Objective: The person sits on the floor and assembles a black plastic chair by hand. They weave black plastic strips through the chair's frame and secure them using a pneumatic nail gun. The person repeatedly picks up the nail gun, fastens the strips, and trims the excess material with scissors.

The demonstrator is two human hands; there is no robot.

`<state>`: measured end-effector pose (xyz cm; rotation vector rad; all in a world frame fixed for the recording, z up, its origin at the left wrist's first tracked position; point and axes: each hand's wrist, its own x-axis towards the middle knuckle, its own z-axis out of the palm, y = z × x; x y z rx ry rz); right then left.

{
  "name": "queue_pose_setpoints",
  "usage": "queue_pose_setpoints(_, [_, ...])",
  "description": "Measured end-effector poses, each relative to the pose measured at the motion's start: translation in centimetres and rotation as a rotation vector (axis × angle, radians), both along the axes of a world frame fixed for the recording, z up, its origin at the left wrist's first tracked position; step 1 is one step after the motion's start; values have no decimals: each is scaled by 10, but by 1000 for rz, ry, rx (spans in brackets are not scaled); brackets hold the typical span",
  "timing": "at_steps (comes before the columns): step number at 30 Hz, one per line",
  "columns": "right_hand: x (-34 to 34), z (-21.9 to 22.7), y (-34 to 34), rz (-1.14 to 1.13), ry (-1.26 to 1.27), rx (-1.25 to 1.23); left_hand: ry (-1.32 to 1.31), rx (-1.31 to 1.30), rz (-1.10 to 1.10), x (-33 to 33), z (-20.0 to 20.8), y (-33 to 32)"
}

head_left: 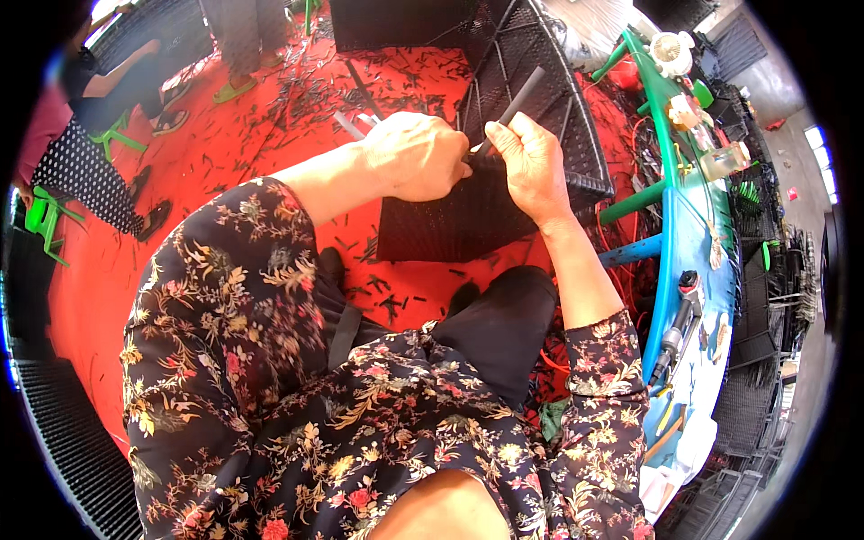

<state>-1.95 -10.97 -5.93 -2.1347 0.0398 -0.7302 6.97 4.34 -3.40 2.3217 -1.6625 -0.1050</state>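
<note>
My right hand (531,160) is closed in a pinch on a flat dark strip (526,93), which slants up past the thumb to the right. Beside it, my left hand (416,157) is curled into a fist, its knuckles close to the strip's lower end. Pale, narrow ends of an object (349,126) stick out behind the left fist; the rest is hidden in the palm. Below and behind both hands stands a black woven furniture frame (432,229), its ribbed side (540,103) rising to the right.
Dark offcuts litter the red floor covering (216,144). At right, a green and blue table (661,297) carries a power drill (675,333), a small fan (671,54) and a jar (724,162). Another person (85,180) sits at far left near a green stool (54,220).
</note>
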Motion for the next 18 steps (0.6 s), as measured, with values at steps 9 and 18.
queue_pose_setpoints(9, [5, -4, 13, 64, 39, 117, 12, -143, 3, 2, -35, 10])
queue_pose_setpoints(18, [-8, -9, 9, 76, -60, 404, -123, -323, 201, -25, -50, -6])
